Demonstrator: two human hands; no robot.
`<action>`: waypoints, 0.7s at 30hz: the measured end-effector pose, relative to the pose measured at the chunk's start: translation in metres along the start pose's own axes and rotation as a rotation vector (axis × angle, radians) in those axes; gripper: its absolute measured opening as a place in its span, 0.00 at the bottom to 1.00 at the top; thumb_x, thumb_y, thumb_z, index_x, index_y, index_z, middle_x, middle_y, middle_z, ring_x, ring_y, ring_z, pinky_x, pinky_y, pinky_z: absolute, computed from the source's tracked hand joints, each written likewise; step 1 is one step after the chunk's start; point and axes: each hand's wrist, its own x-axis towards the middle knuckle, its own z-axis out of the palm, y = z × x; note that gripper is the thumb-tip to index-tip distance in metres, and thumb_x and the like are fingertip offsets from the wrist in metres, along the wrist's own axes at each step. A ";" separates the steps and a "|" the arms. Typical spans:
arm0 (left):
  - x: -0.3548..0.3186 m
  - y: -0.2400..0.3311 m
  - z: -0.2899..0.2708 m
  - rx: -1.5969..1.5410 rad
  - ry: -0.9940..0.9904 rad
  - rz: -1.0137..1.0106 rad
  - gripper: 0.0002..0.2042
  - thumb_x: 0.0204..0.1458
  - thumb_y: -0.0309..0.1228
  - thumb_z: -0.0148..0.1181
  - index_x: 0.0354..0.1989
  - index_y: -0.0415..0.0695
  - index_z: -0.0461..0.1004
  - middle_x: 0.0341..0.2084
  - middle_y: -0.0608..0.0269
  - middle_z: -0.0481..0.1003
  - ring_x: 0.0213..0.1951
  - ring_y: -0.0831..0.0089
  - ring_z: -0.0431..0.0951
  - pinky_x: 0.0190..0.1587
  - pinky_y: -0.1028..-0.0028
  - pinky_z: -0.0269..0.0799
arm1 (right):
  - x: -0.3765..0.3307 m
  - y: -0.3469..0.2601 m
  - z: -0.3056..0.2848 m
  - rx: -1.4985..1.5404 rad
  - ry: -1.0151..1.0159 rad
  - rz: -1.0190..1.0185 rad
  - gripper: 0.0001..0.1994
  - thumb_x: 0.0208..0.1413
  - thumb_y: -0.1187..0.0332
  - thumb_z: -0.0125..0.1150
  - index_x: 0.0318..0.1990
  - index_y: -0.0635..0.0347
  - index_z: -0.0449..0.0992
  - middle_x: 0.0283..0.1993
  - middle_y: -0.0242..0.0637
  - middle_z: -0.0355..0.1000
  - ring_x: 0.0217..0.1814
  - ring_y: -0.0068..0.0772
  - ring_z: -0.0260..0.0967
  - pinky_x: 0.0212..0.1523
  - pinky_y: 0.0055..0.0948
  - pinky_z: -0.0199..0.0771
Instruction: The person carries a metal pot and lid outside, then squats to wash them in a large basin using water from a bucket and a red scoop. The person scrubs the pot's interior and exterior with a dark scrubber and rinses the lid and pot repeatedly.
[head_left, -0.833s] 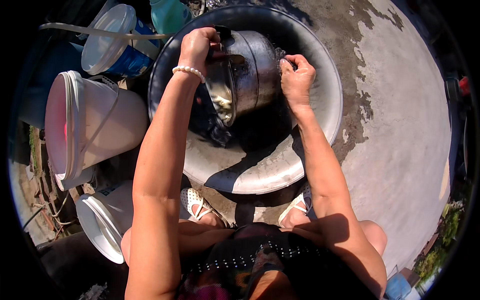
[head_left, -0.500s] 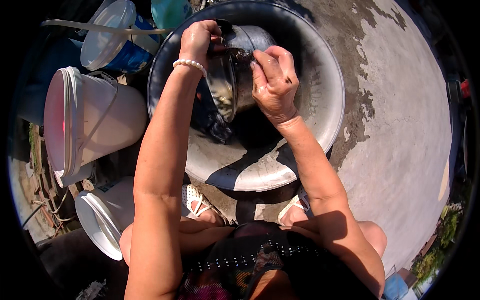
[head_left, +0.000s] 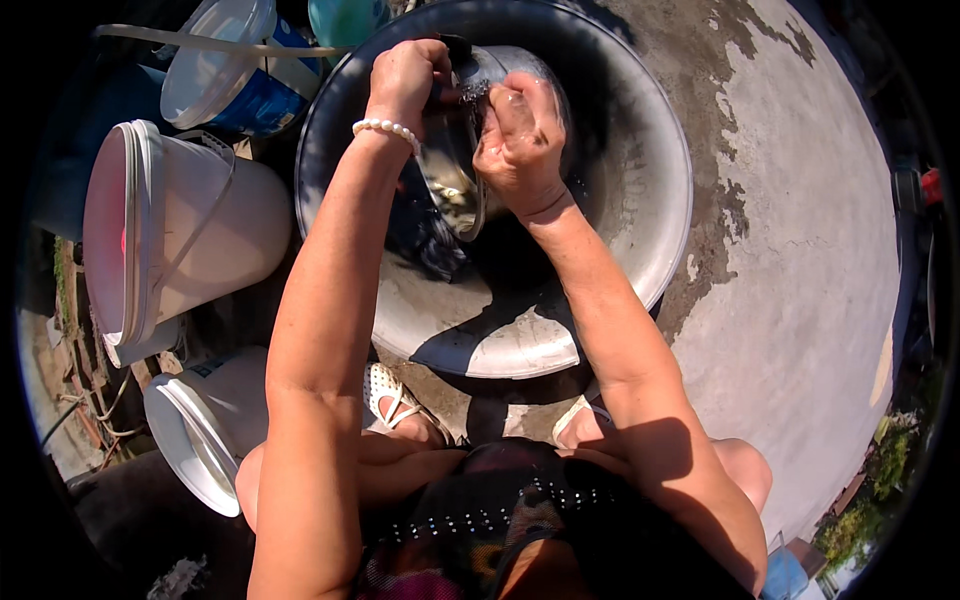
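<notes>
— Tilting like that, the metal pot (head_left: 470, 150) looks awkward. Why is it on its side?

— So its mouth faces the person and the inside can be reached. It stands on edge inside the big metal basin (head_left: 640, 200), toward the far rim, so anything that runs off falls into the basin and not on the ground.

— And the 2 hands?

— The left hand (head_left: 405, 75) is closed tight on the pot's dark handle at the upper rim — a steadying grip that keeps the pot from rolling. A string of white beads (head_left: 388, 127) sits on that wrist. The right hand (head_left: 520, 140) lies against the pot's wall, fingers curled together and pressed on the wet metal; whether it holds a cloth or sponge I cannot tell.

— Is there anything else in the basin?

— A dark wet heap (head_left: 430, 240) lies just below the pot, touching it or nearly so; what it is, I cannot make out. The basin's bare bottom shines in the sun, with the arms' shadows across it.

— What stands around?

— To the left, a white bucket (head_left: 200, 225) lying over on its side, its opening turned outward. Nearer the knees, a second white bucket (head_left: 205, 420). Beyond them, a blue tub with a clear lid (head_left: 235, 75). All sit close by the basin, within arm's reach of someone squatting. The basin itself rests on a concrete floor (head_left: 800, 250) with darker damp patches beside its rim.
</notes>
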 end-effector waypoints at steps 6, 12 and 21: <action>0.005 0.000 -0.001 -0.009 0.031 0.018 0.03 0.36 0.23 0.48 0.14 0.42 0.63 0.15 0.65 0.61 0.17 0.76 0.62 0.19 0.78 0.63 | -0.016 0.027 -0.017 -0.165 -0.065 0.292 0.05 0.38 0.79 0.57 0.25 0.64 0.70 0.31 0.41 0.64 0.32 0.43 0.64 0.33 0.34 0.69; 0.005 0.001 -0.002 0.023 0.027 -0.008 0.04 0.36 0.23 0.48 0.14 0.41 0.64 0.15 0.63 0.63 0.17 0.74 0.64 0.20 0.76 0.66 | -0.007 0.008 0.001 -0.211 -0.143 -0.059 0.08 0.33 0.79 0.58 0.27 0.63 0.71 0.33 0.43 0.64 0.35 0.43 0.64 0.34 0.34 0.69; 0.003 -0.004 -0.002 0.060 0.048 0.050 0.04 0.37 0.23 0.48 0.15 0.38 0.67 0.16 0.59 0.66 0.18 0.71 0.69 0.22 0.75 0.69 | 0.005 0.001 -0.007 -0.033 -0.066 0.094 0.05 0.39 0.80 0.56 0.26 0.63 0.69 0.28 0.43 0.66 0.29 0.45 0.66 0.31 0.35 0.69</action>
